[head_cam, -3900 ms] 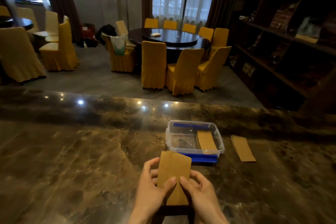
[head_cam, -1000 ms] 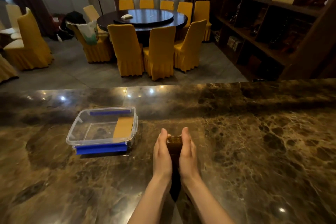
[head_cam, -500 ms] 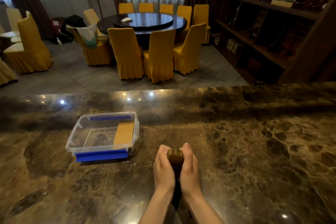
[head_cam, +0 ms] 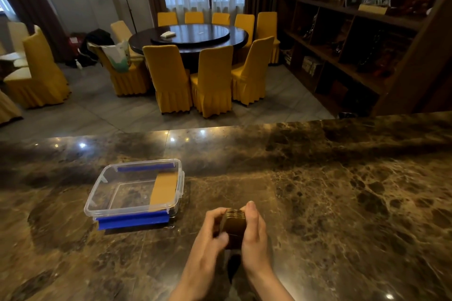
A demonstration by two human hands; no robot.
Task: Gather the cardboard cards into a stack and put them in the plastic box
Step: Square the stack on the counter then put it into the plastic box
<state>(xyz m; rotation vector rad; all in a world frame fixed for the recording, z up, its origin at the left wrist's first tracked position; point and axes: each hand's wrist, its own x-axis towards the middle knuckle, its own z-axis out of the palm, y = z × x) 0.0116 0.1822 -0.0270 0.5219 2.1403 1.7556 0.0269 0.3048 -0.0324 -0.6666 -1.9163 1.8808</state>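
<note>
Dining room beyond: round dark table [head_cam: 193, 38] ringed by yellow chairs [head_cam: 168, 78], dark shelving [head_cam: 354, 32] along the right. Nearer, a glossy brown marble counter [head_cam: 342, 203]. On it at left, open clear plastic box [head_cam: 97, 198] with blue clips, one cardboard card [head_cam: 163, 188] inside. Right of the box, card stack [head_cam: 234, 226] on edge, clasped between left hand [head_cam: 208, 239] and right hand [head_cam: 254, 230].

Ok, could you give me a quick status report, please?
Left hand and right hand clamp card stack. Plastic box open, cards inside. Nothing between.
</note>
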